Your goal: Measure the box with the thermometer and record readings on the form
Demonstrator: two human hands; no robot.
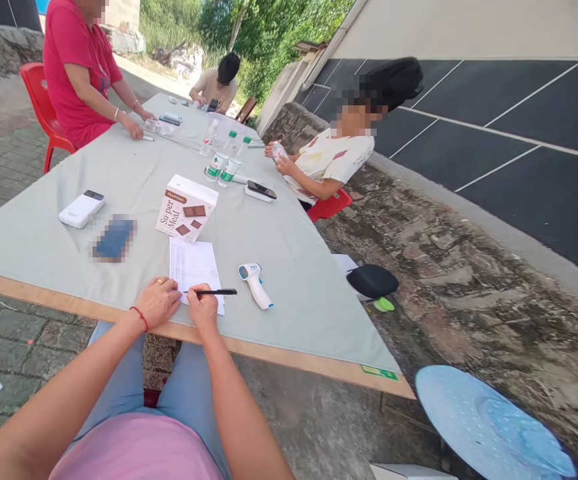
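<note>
A printed paper sheet (196, 267) with rows of small text lies near the table's front edge. My right hand (203, 312) grips a black pen (216, 291), its tip over the lower left of the sheet. My left hand (157, 302) rests palm down at the sheet's lower left corner, fingers laid on the table and paper, holding nothing. Just behind the sheet stands a white and brown "Super Meal" box (187, 210). To the right of the sheet lies a white and blue infrared thermometer (255, 285).
On the left are a white power bank (82, 209) and a blurred dark blue phone (114, 239). Green-capped water bottles (229, 162) and another phone (261, 191) stand farther back. Several people sit around the cloth-covered table (309, 300). A blue round stool (489, 423) is at lower right.
</note>
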